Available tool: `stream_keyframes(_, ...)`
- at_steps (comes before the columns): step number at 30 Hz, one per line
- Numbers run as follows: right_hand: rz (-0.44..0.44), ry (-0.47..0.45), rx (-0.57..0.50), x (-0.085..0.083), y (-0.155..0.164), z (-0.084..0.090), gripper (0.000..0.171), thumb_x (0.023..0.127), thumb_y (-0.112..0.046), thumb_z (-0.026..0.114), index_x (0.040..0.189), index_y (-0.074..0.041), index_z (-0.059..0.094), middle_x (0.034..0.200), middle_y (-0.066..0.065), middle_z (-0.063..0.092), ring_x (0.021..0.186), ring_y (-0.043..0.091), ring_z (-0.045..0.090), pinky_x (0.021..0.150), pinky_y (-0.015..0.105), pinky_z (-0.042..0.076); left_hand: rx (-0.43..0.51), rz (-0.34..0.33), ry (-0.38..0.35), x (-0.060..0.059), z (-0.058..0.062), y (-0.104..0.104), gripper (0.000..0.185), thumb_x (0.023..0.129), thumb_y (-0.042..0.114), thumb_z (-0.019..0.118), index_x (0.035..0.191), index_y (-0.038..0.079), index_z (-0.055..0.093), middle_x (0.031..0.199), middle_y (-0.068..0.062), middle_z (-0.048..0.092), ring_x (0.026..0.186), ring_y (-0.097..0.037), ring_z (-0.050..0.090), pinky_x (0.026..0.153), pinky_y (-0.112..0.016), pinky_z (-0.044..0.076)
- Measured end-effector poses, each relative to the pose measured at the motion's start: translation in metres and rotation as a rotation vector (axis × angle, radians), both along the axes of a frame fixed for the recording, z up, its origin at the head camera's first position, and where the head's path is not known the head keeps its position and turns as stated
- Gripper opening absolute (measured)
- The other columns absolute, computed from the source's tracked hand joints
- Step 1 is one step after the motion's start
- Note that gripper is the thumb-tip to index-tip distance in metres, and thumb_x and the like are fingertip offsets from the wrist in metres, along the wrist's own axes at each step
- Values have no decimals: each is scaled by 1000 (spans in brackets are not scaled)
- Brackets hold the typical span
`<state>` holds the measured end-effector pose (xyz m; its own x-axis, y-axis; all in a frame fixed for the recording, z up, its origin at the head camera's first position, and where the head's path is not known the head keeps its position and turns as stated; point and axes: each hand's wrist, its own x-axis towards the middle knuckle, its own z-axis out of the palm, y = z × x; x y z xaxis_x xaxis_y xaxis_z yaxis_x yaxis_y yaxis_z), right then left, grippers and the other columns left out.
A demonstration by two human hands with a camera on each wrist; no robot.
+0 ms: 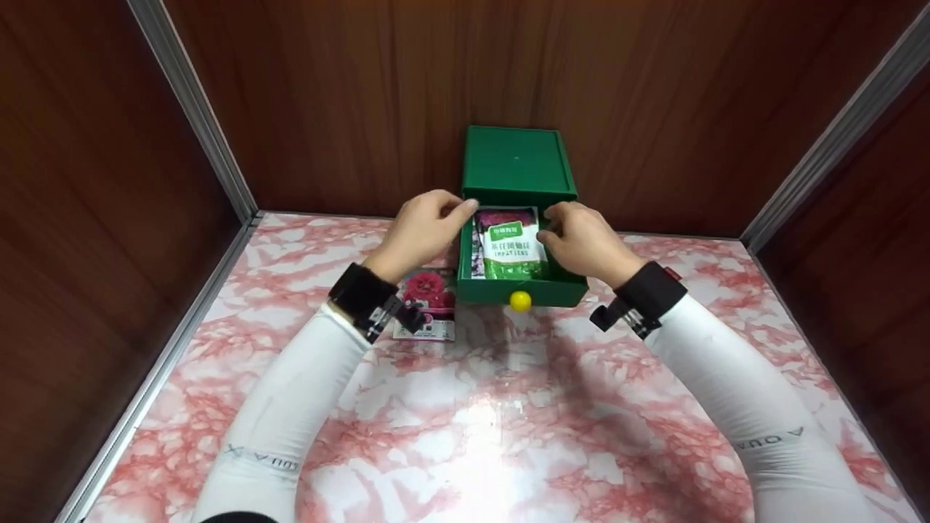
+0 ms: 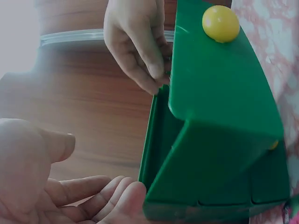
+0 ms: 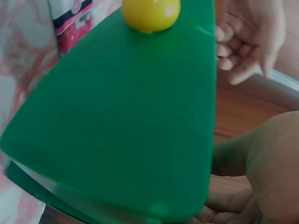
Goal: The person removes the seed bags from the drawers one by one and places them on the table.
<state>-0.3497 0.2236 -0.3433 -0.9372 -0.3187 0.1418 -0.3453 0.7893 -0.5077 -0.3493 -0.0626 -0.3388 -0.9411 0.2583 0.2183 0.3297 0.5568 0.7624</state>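
From the head view we see one green drawer box at the counter's back edge, its drawer pulled out. One green packet lies inside and one pink packet beside it. Our left hand and right hand curl over the drawer's sides. The left wrist view shows one yellow knob and our left fingers loosely spread — no packets. The right wrist view adds a pink packet corner; the right hand's grip — we cannot tell.

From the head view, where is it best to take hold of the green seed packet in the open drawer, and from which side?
Probably the top edge of the green seed packet, from above. It stands tilted in the open green drawer, packed beside another packet, with walls around it, so only its upper edge looks free. The left hand and right hand are at the drawer's two sides.
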Motion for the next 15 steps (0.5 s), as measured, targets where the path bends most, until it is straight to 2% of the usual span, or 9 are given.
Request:
stream_keyframes(3, -4, 1, 47, -5, -3, 1, 47, 113, -16, 64, 148, 14, 59, 131, 30, 68, 116, 42, 69, 104, 56, 57, -20, -32, -6, -3, 6, 12, 50, 116, 47, 59, 139, 5, 72, 135, -10, 72, 121, -22, 66, 109, -41, 53)
stream_keyframes(5, -9, -4, 72, -8, -4, 1, 48, 112, -16, 64, 149, 15, 58, 130, 31, 68, 113, 42, 70, 103, 56, 57, -32, -46, -18, -4, 10, 21, 47, 116, 46, 58, 134, 5, 74, 126, -8, 73, 113, -20, 67, 101, -38, 55)
stream_keyframes(8, -12, -8, 104, -11, -6, 2, 48, 112, -15, 63, 148, 15, 59, 131, 32, 69, 111, 42, 70, 103, 57, 56, -91, -59, -52, -6, 12, 32, 43, 116, 45, 59, 104, 8, 77, 92, -2, 67, 82, -17, 64, 75, -32, 53)
stream_keyframes(11, -15, -12, 121, -13, -7, 1, 44, 111, -13, 62, 145, 15, 62, 127, 32, 69, 107, 41, 68, 101, 55, 55, -182, -74, -68, -8, 12, 42, 50, 115, 42, 61, 74, 14, 60, 66, 4, 44, 56, -13, 46, 56, -28, 37)
stream_keyframes(13, -17, -10, 138, -14, -8, 1, 36, 110, -11, 61, 136, 13, 67, 116, 29, 69, 99, 38, 66, 96, 52, 54, -246, -80, -57, -9, 12, 47, 54, 115, 38, 61, 67, 16, 50, 61, 5, 37, 51, -13, 40, 54, -28, 33)
stream_keyframes(15, -19, 1, 161, -15, -9, 2, 24, 109, -10, 61, 117, 10, 70, 99, 23, 64, 89, 36, 59, 86, 49, 50, -290, -80, -42, -10, 11, 51, 51, 114, 32, 62, 68, 15, 47, 62, 4, 36, 52, -13, 40, 56, -28, 34)
